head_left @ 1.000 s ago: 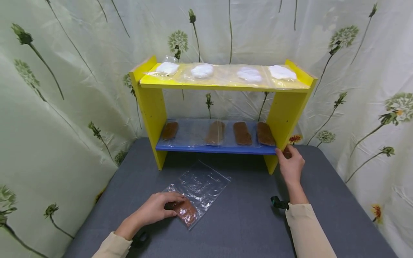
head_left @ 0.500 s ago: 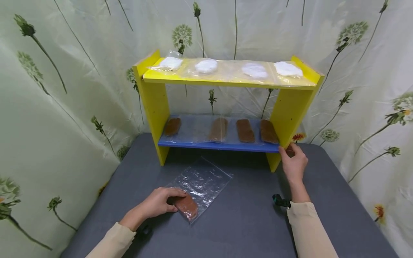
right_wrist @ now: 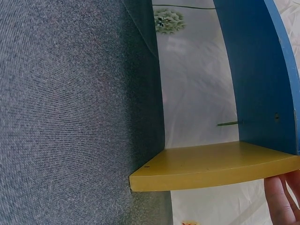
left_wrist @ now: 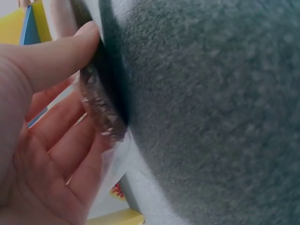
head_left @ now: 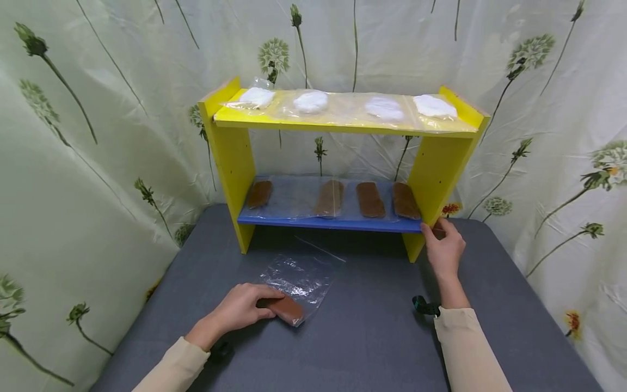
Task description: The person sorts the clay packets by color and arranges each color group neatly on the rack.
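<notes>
My left hand pinches the near end of a clear zip bag, with the thumb on one side and fingers on the other. In that end lies a flat, rounded brown slab, tilted up at the hand's side; the left wrist view shows it edge-on as a dark, shiny slab beside the thumb. The bag's zip end reaches toward the shelf unit. My right hand grips the front edge of the unit's yellow right side panel, with the thumb at the corner of the blue lower shelf.
Several bagged brown slabs, one a dark slab, lie on the lower shelf. Bagged white patties, including one round patty, line the yellow top shelf. The unit stands on a dark grey table before a flowered curtain.
My left hand has tilted the brown slab up and shifted it slightly right, and the bag film has bunched in. The right hand keeps its hold on the panel. The head view has shifted slightly.
</notes>
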`<state>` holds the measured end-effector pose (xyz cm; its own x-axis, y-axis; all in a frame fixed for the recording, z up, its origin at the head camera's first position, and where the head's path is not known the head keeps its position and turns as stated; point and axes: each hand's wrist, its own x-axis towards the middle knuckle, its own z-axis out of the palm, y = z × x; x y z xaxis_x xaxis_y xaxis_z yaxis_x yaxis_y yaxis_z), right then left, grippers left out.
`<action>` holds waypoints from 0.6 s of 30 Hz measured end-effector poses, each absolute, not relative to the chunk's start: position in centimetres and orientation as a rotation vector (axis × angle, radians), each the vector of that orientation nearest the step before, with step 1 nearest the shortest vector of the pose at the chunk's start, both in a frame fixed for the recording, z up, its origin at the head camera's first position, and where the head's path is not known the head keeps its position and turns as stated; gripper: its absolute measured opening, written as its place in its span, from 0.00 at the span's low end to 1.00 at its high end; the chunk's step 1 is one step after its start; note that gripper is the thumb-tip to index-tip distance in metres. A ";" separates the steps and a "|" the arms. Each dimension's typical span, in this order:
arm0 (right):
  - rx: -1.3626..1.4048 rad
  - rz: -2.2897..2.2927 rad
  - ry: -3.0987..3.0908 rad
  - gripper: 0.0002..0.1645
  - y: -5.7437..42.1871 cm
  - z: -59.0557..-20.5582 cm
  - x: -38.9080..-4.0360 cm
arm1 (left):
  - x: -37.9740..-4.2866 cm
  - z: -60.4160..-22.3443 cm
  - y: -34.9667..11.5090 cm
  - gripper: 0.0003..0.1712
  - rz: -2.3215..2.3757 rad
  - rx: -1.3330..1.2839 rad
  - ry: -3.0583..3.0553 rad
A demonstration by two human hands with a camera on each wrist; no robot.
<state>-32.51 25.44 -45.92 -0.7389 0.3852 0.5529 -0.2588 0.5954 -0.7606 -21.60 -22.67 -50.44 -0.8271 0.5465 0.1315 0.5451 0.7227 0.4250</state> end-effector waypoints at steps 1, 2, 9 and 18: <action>-0.100 1.154 -2.112 0.19 25.4 -45.9 -32.5 | -21.6 -50.5 -22.6 0.24 0.718 0.924 2.922; -0.098 1.158 -2.112 0.20 25.4 -45.9 -32.5 | -21.5 -50.5 -22.6 0.23 0.714 0.924 2.930; -0.086 1.157 -2.111 0.21 25.6 -46.0 -32.6 | -21.4 -51.1 -22.4 0.21 0.691 0.977 3.017; -0.098 1.136 -2.125 0.21 25.5 -46.0 -32.6 | -22.3 -50.7 -22.2 0.27 0.866 1.077 2.890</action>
<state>-32.61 25.52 -46.05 -0.7424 0.3764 0.5542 -0.2514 0.6102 -0.7513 -22.29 -22.23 -50.68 -0.7721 0.5893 0.2379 0.6230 0.6280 0.4663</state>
